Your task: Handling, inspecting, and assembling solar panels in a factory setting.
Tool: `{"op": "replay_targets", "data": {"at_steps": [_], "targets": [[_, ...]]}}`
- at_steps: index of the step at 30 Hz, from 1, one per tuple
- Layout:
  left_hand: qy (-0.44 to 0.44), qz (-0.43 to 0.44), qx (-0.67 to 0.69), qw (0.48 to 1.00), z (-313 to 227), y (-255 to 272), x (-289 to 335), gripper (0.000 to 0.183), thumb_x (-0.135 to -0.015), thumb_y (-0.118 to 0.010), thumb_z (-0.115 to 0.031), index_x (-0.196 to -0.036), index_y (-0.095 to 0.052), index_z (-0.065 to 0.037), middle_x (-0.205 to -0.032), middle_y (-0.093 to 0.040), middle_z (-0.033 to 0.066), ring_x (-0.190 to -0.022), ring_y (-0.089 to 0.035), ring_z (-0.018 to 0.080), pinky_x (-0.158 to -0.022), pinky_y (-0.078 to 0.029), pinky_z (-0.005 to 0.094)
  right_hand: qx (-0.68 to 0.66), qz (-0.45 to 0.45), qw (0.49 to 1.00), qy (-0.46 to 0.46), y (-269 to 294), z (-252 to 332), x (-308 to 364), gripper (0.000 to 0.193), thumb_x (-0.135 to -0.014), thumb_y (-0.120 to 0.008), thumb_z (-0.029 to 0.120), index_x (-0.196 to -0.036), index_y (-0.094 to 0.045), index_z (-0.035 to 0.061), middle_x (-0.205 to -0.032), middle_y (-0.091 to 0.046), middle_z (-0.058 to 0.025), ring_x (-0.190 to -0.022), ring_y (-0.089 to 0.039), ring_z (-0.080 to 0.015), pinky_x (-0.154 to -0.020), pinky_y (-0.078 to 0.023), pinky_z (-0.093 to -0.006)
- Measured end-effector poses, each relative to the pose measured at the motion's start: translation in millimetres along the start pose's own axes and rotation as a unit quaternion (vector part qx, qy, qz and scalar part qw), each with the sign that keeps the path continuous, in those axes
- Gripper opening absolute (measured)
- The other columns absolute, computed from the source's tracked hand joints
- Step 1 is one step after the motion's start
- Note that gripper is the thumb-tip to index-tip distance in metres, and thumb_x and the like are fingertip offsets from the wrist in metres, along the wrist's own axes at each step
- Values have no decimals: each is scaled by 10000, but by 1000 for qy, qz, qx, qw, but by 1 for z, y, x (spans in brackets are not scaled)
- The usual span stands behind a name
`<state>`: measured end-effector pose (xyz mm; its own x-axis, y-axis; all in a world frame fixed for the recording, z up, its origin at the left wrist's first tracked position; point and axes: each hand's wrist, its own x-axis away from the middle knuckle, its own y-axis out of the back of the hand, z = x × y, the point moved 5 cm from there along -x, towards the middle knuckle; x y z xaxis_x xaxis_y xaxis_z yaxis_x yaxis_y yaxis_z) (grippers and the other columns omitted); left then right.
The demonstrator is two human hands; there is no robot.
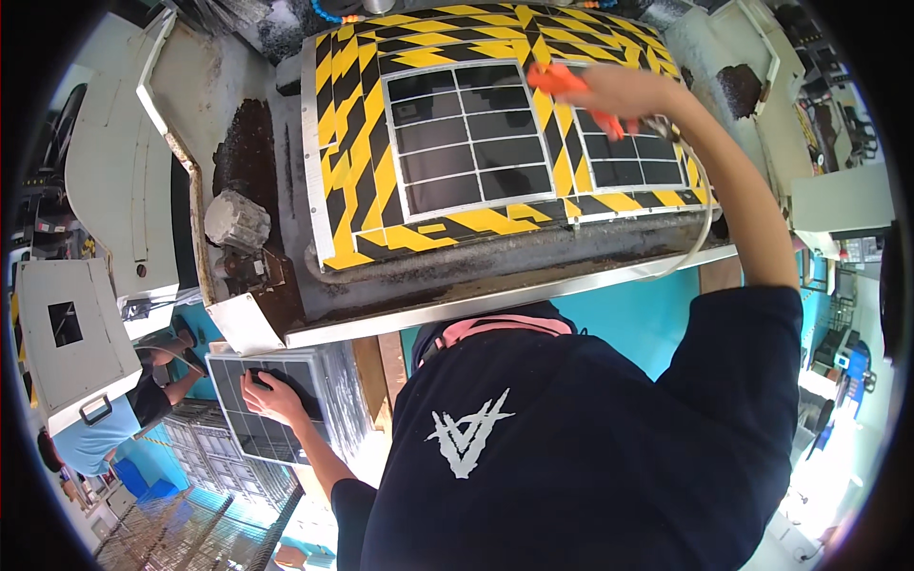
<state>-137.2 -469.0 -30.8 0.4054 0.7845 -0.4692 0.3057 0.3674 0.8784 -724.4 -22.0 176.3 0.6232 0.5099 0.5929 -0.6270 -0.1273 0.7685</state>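
Observation:
My right hand [628, 90] is raised over the machine bed, its fingers wrapped round an orange air blow gun [555, 80] with a pale hose [706, 224]. Beneath it lie dark rectangular plates in white grids: a larger plate group [476, 143] and a smaller plate group [624, 171], framed by yellow-and-black striped tape [457, 224]. Low on the left, my left hand [273, 400] is over a light-rimmed tray [319, 357] of dark plates. Its curled fingers are at a small dark piece [270, 382], whose shape is partly hidden.
A metal ledge [514, 303] runs along the machine's front. A rusty trough with a grey knob [238, 221] borders the bed on the left. A white box with a handle [76, 333] stands at far left, near another person in a light-blue top [95, 433]. Wire racks [181, 533] stand below.

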Motion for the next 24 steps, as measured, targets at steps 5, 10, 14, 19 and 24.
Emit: {"op": "replay_targets", "data": {"at_steps": [5, 10, 14, 19, 24], "targets": [[-22, 9, -10, 1000, 3, 0, 1, 329, -1028, -569, -258, -1261, -641, -38, -1324, -620, 124, -1237, -559, 328, -1080, -411, 503, -16, 50, 995, -87, -38, -35, 58, 635, -1026, -545, 518, -806, -658, -67, -585, -648, -105, -464, -658, -209, -443, -556, -319], [-42, 10, -13, 999, 8, -5, 1, 332, -1034, -564, -262, -1264, -641, -35, -1314, -616, 137, -1239, -558, 330, -1069, -412, 510, -75, 100, 982, -141, -75, -58, 108, 581, -1029, -569, 479, -847, -658, -66, -648, -668, -105, -494, -662, -206, -444, -556, -324], [-43, 40, -3, 998, 5, -2, -2, 356, -1055, -533, -280, -1274, -639, -21, -1340, -592, 168, -1244, -547, 346, -1079, -400, 522, -139, 110, 977, -121, -98, -63, 119, 597, -1020, -575, 514, -817, -664, -41, -638, -656, -85, -512, -656, -190, -438, -544, -313], [-142, -21, -77, 987, -55, 50, -20, 293, -1017, -614, -202, -1236, -637, -9, -1379, -471, 242, -1235, -524, 383, -991, -503, 493, -204, 102, 970, -83, -133, -42, 121, 587, -1015, -572, 532, -828, -673, -15, -635, -647, -77, -519, -653, -173, -441, -525, -296], [-213, -38, 105, 971, -191, 76, -43, 240, -992, -655, -118, -1196, -631, 6, -1334, -441, 227, -1229, -524, 379, -969, -553, 466, -145, 10, 989, 22, -160, -1, 110, 569, -1017, -569, 517, -872, -683, -21, -723, -686, -208, -649, -697, -396, -634, -569, -477]]}}
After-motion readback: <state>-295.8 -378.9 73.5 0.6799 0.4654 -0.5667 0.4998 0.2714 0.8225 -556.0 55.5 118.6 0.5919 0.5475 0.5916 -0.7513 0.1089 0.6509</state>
